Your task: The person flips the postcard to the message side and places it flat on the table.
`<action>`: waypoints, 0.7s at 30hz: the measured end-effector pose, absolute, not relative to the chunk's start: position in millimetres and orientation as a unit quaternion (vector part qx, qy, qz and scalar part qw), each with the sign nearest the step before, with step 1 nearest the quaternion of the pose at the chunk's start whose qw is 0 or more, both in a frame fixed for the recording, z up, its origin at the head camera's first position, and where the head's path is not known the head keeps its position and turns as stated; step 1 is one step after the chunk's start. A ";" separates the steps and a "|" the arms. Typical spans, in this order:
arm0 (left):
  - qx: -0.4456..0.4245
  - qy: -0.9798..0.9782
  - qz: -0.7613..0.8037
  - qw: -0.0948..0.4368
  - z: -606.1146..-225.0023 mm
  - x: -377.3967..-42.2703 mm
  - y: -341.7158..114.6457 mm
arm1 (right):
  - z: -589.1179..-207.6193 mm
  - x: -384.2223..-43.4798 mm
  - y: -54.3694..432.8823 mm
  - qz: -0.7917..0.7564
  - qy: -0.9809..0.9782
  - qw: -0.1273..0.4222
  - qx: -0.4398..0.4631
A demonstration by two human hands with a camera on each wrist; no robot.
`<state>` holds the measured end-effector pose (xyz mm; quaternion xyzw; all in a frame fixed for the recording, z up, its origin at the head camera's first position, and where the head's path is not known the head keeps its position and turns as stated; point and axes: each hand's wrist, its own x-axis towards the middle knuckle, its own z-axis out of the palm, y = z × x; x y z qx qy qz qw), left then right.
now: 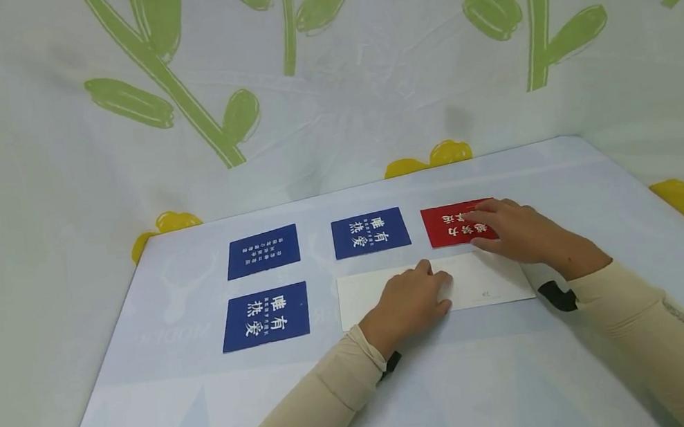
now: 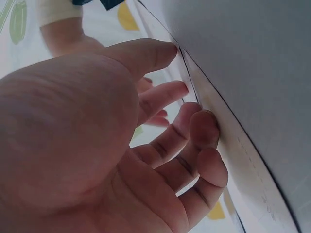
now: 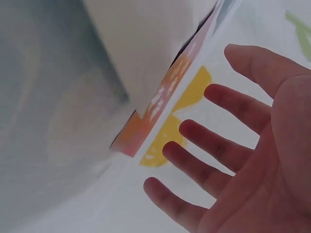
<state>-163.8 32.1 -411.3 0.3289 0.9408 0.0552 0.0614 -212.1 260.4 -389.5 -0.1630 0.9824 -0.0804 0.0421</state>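
A long white paper piece (image 1: 493, 277), like a card or envelope, lies flat on the table in the head view. My left hand (image 1: 409, 302) rests on its left half, fingers loosely bent. In the left wrist view the fingertips (image 2: 204, 128) touch the white paper, and no pinch shows. Over the right part of a red card (image 1: 440, 227) with white characters is my right hand (image 1: 522, 233), its fingers spread. The right wrist view has these fingers (image 3: 218, 145) apart, holding nothing, with the red card (image 3: 163, 94) beyond them.
Left of the red card lies a blue card (image 1: 370, 233) with white characters. Farther left, another blue card (image 1: 262, 252) sits behind a third blue card (image 1: 265, 316). The pale table (image 1: 167, 399) meets a leaf-patterned cloth (image 1: 354, 87) at its back edge.
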 end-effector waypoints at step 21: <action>0.338 0.937 0.061 0.064 -415.5 -165.7 32.0 | -403.3 -218.4 275.3 -0.132 0.975 0.121 -0.132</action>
